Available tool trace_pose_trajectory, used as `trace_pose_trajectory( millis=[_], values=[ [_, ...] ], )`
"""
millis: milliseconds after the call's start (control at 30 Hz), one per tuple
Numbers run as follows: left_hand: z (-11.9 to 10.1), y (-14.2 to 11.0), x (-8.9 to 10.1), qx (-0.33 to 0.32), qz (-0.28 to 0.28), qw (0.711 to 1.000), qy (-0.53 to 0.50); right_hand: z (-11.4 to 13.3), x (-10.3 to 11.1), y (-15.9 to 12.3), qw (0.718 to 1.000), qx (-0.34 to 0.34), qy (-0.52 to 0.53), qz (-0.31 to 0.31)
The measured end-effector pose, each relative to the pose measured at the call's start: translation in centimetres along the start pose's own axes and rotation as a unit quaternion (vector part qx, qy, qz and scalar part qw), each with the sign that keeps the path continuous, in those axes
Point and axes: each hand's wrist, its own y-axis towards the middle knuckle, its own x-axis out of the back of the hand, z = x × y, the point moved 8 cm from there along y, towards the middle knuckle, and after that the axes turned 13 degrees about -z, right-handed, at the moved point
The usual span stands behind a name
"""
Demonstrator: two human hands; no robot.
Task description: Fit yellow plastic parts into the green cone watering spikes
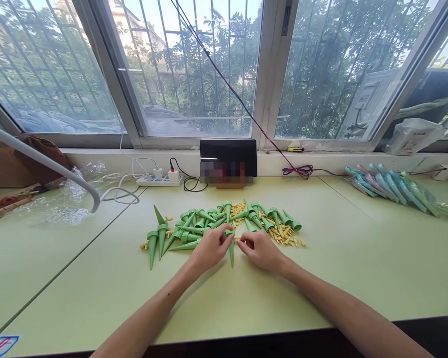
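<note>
One green tapered plastic spike (232, 254), pinched in my left hand (212, 247), points its long axis toward six o'clock, above the pale-green bench (224, 308); my right hand's (261, 249) nearly closed fingers pinch a small yellow plastic piece (237, 238) at its three o'clock.

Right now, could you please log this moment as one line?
left hand: green spike | right hand: yellow piece | ahead: green spikes, loose yellow pieces | behind those: black screen

1. At twelve o'clock, there are wide windows (271, 74) with daylight.
2. At one o'clock, green trees (321, 74) stand outside.
3. Below the windows is a white ledge (332, 160).
4. The table (358, 268) has a pale yellow-green colour.
</note>
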Motion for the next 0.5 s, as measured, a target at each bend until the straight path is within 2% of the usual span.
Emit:
trace_pose_trajectory(
  millis=[167,500],
  values=[
    [-0.7,0.3,0.9,-0.032,-0.016,0.999,0.007,1.1,-0.4,-0.4,0.998,0.037,0.028,0.030],
    [-0.8,0.2,0.4,-0.059,0.009,0.998,0.023,1.4,-0.5,-0.5,0.997,0.057,0.023,0.043]
  ],
)
